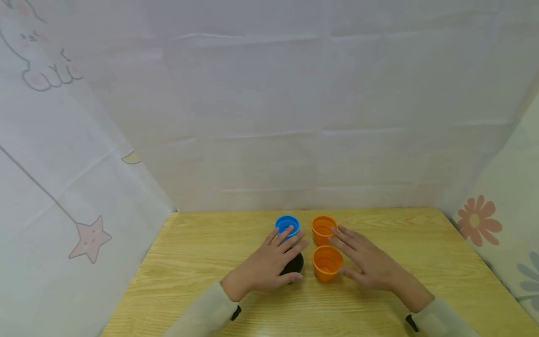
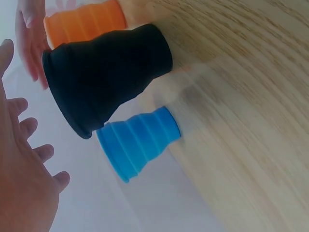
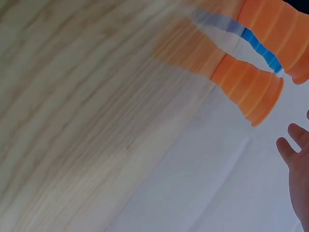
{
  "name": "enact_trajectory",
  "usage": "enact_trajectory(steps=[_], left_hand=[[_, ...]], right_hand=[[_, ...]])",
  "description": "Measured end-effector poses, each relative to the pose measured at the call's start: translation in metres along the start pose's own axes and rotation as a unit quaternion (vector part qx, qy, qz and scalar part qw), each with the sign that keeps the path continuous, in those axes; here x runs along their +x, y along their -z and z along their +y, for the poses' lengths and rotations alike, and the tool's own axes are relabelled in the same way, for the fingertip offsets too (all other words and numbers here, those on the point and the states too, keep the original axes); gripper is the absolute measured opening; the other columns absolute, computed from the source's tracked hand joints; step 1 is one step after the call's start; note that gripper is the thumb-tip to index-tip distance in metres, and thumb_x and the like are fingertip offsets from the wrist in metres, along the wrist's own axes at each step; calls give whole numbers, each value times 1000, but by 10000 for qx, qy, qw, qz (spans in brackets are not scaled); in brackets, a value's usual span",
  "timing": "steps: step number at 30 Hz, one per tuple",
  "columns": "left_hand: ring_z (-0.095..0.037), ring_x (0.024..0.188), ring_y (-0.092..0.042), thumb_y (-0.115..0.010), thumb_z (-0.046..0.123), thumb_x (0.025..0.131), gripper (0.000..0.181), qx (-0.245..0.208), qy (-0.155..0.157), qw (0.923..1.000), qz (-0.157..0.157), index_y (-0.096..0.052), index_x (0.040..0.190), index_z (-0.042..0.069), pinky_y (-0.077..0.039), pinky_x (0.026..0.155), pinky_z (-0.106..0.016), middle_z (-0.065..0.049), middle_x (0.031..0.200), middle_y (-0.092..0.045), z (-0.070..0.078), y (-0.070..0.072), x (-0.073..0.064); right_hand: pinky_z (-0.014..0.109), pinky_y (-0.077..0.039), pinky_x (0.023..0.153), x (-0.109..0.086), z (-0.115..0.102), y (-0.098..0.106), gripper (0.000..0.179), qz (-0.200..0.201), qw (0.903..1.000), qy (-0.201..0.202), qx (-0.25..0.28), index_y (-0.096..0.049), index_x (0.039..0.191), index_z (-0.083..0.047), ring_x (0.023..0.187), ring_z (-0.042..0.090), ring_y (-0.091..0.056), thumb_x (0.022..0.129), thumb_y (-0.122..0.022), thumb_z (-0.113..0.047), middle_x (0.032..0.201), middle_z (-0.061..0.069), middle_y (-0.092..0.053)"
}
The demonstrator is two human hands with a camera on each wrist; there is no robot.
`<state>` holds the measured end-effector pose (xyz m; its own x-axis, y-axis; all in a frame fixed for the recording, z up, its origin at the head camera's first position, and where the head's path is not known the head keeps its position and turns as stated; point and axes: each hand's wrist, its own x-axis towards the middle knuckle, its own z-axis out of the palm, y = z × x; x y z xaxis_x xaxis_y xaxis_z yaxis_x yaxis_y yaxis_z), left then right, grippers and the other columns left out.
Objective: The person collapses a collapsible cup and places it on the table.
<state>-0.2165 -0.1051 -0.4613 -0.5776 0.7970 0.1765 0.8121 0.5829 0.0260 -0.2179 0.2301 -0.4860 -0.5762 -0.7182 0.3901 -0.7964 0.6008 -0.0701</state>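
Note:
Four ribbed cups would exceed my count, so several ribbed, tapered cups stand upright on the wooden table. My left hand (image 1: pixel 271 264) spreads its fingers above the black cup (image 2: pixel 106 72), hiding much of it in the head view. Behind that stands the blue cup (image 1: pixel 287 225), partly behind the left fingertips. To the right are a near orange cup (image 1: pixel 327 263) and a far orange cup (image 1: pixel 323 228). My right hand (image 1: pixel 370 262) hovers with extended fingers at the right side of both orange cups. In the wrist views, both hands stay apart from the cups and hold nothing.
The light wooden table (image 1: pixel 202 252) ends at a pale cloth backdrop (image 1: pixel 261 117). Cloth walls with printed drawings stand at left and right, among them a pink star (image 1: pixel 90 239) and a red flower (image 1: pixel 479 221).

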Motion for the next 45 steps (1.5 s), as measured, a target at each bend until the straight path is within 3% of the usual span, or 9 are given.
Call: enact_trajectory(steps=[8, 16, 21, 23, 26, 32, 36, 41, 45], left_hand=[[-28, 157, -4, -43, 60, 103, 81, 123, -326, 9993, -109, 1, 163, 28, -20, 122, -59, 0, 171, -9, 7, 0, 9], [-27, 157, -2, -32, 63, 104, 76, 440, -629, 9969, -178, -16, 164, 18, -16, 125, -53, -2, 171, -6, 12, -9, 16], [-26, 157, -4, -26, 64, 104, 76, 626, -690, 9952, -290, -18, 164, 19, -18, 125, -52, -5, 170, -15, 15, -13, 19], [-26, 157, -6, -27, 64, 104, 75, 631, -690, 9950, -363, -18, 164, 20, -18, 125, -51, -5, 170, -15, 16, -13, 19], [-25, 157, -7, -27, 64, 104, 74, 606, -677, 9948, -451, -18, 164, 21, -18, 125, -51, -3, 170, -14, 18, -15, 20], [-24, 156, -15, -23, 66, 103, 74, 619, -695, 9938, -609, -19, 163, 23, -15, 126, -50, 1, 170, -12, 21, -17, 22], [-20, 155, -16, -26, 64, 104, 72, 493, -705, 9935, -747, -21, 163, 23, -12, 126, -49, 3, 170, -11, 23, -18, 24], [-18, 155, -15, -27, 62, 105, 70, 344, -712, 9927, -906, -23, 163, 23, -11, 126, -48, 2, 169, -14, 25, -17, 26], [-20, 155, -17, -29, 60, 106, 68, 266, -717, 9927, -934, -25, 162, 21, -12, 127, -47, 1, 168, -18, 25, -17, 27]], right_hand=[[41, -22, 124, 0, -2, -7, 81, -182, 9997, 126, -111, -27, 161, -14, 150, 35, -29, 96, -68, -39, 167, 8, -23], [49, -32, 118, 0, -5, -8, 75, -271, 9994, 178, -125, -32, 159, -12, 149, 34, -31, 99, -62, -47, 167, 5, -26], [42, -24, 123, -2, -4, -9, 78, -220, 9994, 235, -126, -34, 158, -10, 148, 35, -33, 96, -68, -43, 164, 12, -32], [35, -17, 125, -4, -3, -11, 80, -165, 9993, 296, -125, -35, 158, -9, 147, 36, -35, 94, -71, -41, 162, 14, -34], [31, -15, 125, -6, -1, -13, 81, -57, 9992, 372, -149, -37, 157, -10, 145, 35, -38, 92, -74, -40, 161, 13, -36], [42, -35, 115, -10, 1, -15, 79, -3, 9989, 437, -150, -42, 155, -14, 141, 32, -45, 90, -77, -42, 159, 12, -41], [48, -45, 107, -10, 4, -17, 72, 187, 9969, 677, -364, -54, 147, -12, 136, 31, -51, 85, -82, -38, 154, 13, -48], [52, -51, 98, -7, 9, -20, 61, 627, 9913, 1075, -428, -66, 131, -10, 127, 32, -59, 76, -88, -25, 145, 16, -57], [52, -53, 94, -6, 11, -21, 55, 861, 9879, 1245, -338, -68, 127, -10, 123, 33, -61, 77, -86, -22, 140, 17, -60]])
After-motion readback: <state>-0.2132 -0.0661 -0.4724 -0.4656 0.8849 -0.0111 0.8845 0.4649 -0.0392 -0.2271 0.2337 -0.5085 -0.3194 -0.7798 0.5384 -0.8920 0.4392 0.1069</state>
